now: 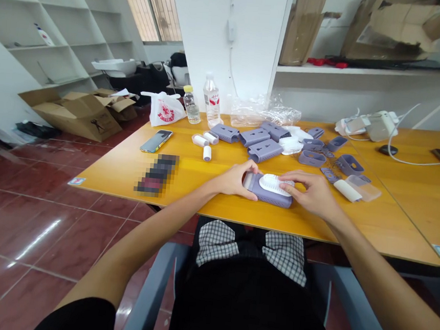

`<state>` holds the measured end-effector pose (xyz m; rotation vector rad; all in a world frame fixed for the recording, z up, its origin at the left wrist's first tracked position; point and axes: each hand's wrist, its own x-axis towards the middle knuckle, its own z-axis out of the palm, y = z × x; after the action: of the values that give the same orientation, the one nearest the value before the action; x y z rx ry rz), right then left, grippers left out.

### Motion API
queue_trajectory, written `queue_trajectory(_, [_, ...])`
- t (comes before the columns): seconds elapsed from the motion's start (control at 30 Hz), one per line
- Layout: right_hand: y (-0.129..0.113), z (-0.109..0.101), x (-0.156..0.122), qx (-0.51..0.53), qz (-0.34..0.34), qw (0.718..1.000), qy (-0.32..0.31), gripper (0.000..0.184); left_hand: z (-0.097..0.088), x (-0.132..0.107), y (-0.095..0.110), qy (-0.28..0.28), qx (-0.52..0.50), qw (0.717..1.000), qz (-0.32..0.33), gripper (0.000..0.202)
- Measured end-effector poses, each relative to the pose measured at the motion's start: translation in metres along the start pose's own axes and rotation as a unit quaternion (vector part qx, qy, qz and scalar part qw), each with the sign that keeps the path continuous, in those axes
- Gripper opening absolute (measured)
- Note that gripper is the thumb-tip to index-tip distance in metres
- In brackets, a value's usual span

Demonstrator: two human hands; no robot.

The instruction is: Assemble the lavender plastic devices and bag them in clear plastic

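Note:
A purple plastic housing (273,197), box-shaped with a clear-looking left end, lies near the table's front edge. My left hand (238,179) grips its left end between thumb and fingers. On top of the housing is a white oval ridged piece (269,183). My right hand (310,192) holds this piece at its right end, fingertips bent over it and thumb at the near side. Whether the piece is fixed to the housing or only resting there, I cannot tell.
Behind my hands lie several purple housings (265,149), white ridged pieces (292,145) and purple rings (312,158). White rollers (207,153), a phone (156,141), bottles (212,100) and a plastic bag (166,110) stand leftward. A white cylinder (347,190) lies right, beside a clear cover (365,188).

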<state>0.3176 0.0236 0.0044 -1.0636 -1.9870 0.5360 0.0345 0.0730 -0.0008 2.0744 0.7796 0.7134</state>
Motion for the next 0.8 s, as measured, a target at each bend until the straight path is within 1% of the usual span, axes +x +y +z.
queue_trajectory(0.07, [-0.002,-0.001,-0.003,-0.006,-0.031,0.999,0.006,0.018,0.0,0.0,0.001,0.0,0.001,1.0,0.004,0.076])
queue_trajectory(0.13, [-0.003,-0.001,-0.007,-0.019,-0.052,0.998,0.008,0.022,0.0,0.0,0.002,0.001,0.004,1.0,0.006,0.075])
queue_trajectory(0.27, [-0.005,0.001,-0.01,-0.069,-0.042,0.996,0.029,0.024,0.001,0.0,0.004,0.003,0.009,1.0,0.003,0.073])
queue_trajectory(0.37, [-0.004,0.002,-0.004,-0.095,-0.036,0.995,0.01,0.018,0.001,0.0,0.004,0.006,0.013,1.0,0.002,0.072])
queue_trajectory(0.5, [-0.005,0.001,0.006,-0.091,-0.066,0.993,-0.028,0.013,0.001,0.0,0.004,0.004,0.017,1.0,-0.003,0.072])
queue_trajectory(0.57, [-0.006,0.001,0.007,-0.094,-0.087,0.991,-0.036,0.013,0.001,0.001,0.005,0.003,0.022,1.0,-0.01,0.073])
queue_trajectory(0.67, [-0.006,0.002,0.007,-0.097,-0.101,0.99,-0.029,0.017,0.001,0.001,0.005,0.003,0.028,1.0,-0.008,0.074])
queue_trajectory(0.8, [-0.005,0.003,0.004,-0.064,-0.103,0.993,-0.009,0.016,0.003,0.001,0.004,0.008,0.036,0.999,-0.008,0.074])
